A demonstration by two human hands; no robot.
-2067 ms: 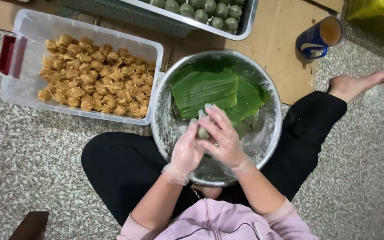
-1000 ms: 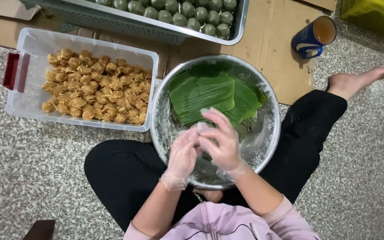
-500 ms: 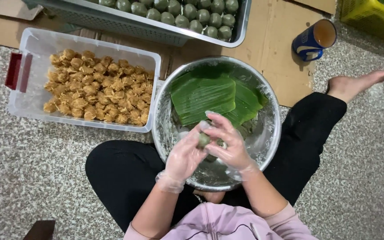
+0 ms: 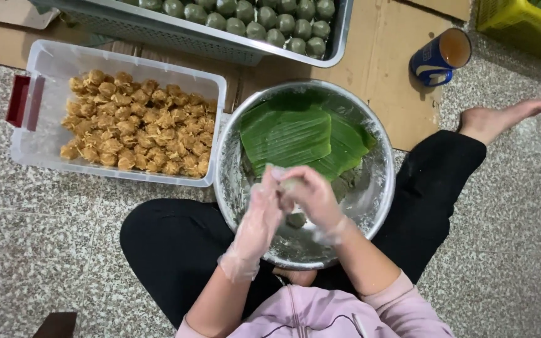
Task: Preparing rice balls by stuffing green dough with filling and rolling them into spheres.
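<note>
Dough lump [image 4: 292, 183], pale green, sits pinched between both hands directly over the near half of the steel basin [image 4: 380, 188]. Only a sliver of it shows between the fingers; its shape and long axis cannot be told.

Left hand [image 4: 261, 209], in a thin clear glove, cups the lump from the left and below, fingers curled up around it. Right hand [image 4: 311, 194], also gloved, closes over it from the right and above. Both hands are narrow, wrapped on the same piece, touching each other. Neither is nearer; the lump lies between the two palms.

Just below the hands, on the basin floor, a second small greenish lump [image 4: 295, 219] lies loose. Basin walls smeared with whitish-green residue.

Beyond the hands, in the far half of the basin, folded banana leaf [image 4: 289, 134] covers what is probably the dough mass, hidden.

Left of the basin, touching its rim or nearly so, a clear plastic tub [image 4: 39, 134] with a red latch holds many golden-brown filling balls [image 4: 136, 125].

Farther off, a metal tray [image 4: 339, 37] holds rows of finished green balls [image 4: 264, 22]. To the right, a blue mug [image 4: 439, 57] stands on cardboard [image 4: 383, 81]. Person sits cross-legged on a speckled stone floor [image 4: 32, 250], bare foot [image 4: 502, 119] out to the right.
</note>
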